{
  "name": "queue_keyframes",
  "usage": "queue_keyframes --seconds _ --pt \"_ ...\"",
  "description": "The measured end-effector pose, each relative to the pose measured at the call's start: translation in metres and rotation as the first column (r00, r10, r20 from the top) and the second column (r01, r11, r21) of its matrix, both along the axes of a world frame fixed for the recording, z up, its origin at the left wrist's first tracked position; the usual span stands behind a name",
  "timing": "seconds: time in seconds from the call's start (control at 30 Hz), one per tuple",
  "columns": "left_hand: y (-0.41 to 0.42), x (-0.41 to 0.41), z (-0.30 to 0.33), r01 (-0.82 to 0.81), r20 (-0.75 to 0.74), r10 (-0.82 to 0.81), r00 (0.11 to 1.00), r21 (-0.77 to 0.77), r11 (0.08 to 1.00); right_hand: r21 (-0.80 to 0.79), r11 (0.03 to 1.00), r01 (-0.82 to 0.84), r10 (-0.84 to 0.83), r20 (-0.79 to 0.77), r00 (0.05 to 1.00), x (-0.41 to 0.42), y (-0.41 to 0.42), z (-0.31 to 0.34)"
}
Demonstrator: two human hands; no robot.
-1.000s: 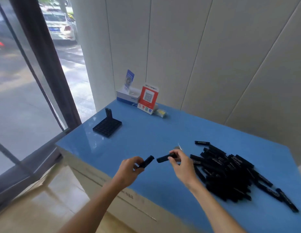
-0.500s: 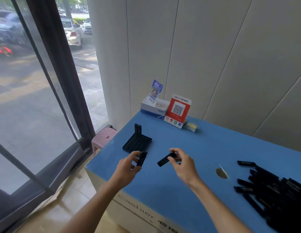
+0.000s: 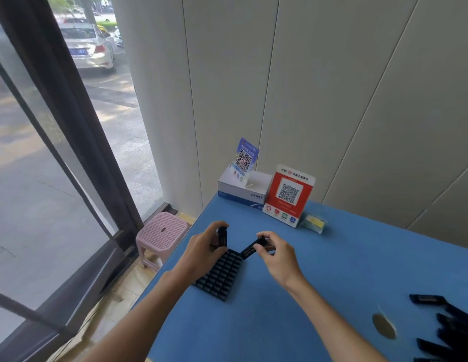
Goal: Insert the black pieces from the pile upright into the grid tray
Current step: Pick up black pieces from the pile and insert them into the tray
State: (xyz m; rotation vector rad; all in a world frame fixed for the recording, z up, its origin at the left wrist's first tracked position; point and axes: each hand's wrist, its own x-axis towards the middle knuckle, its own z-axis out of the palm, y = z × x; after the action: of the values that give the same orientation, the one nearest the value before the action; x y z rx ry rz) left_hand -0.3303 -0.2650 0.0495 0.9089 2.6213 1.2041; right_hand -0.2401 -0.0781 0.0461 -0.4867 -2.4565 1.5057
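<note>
The black grid tray (image 3: 219,276) lies flat on the blue table near its left edge. My left hand (image 3: 201,250) hovers over the tray's far left corner and grips a black piece (image 3: 222,235) held upright. My right hand (image 3: 276,253) is just right of the tray's far end and pinches a second black piece (image 3: 251,249), tilted with its lower end close to the tray's far right corner. The pile of black pieces (image 3: 447,327) sits at the lower right, partly cut off by the frame. An upright piece seen earlier in the tray is hidden behind my left hand.
A white box (image 3: 243,190) with a blue QR card (image 3: 246,156), a red QR stand (image 3: 289,195) and a small clear holder (image 3: 313,222) line the wall at the table's far end. A pink stool (image 3: 162,235) stands left of the table. A round hole (image 3: 383,325) marks the tabletop.
Both hands have carried their black pieces from near the pile over to the grid tray. The view has swung left, so the pile now lies at the right edge.
</note>
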Motion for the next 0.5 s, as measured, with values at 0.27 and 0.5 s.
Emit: queue_keyframes --seconds 0.27,0.5 --pt "0.015 -0.051 -0.009 0.117 -0.032 -0.121 0.992 -0.104 0.988 0.031 0.998 0.061 -0.062 0.038 0.997 -0.038 -0.011 -0.019" --pt "0.021 -0.08 -0.023 0.321 0.019 -0.323 0.946 -0.176 0.931 0.147 0.987 0.062 -0.082 0.136 0.987 -0.053 -0.023 -0.037"
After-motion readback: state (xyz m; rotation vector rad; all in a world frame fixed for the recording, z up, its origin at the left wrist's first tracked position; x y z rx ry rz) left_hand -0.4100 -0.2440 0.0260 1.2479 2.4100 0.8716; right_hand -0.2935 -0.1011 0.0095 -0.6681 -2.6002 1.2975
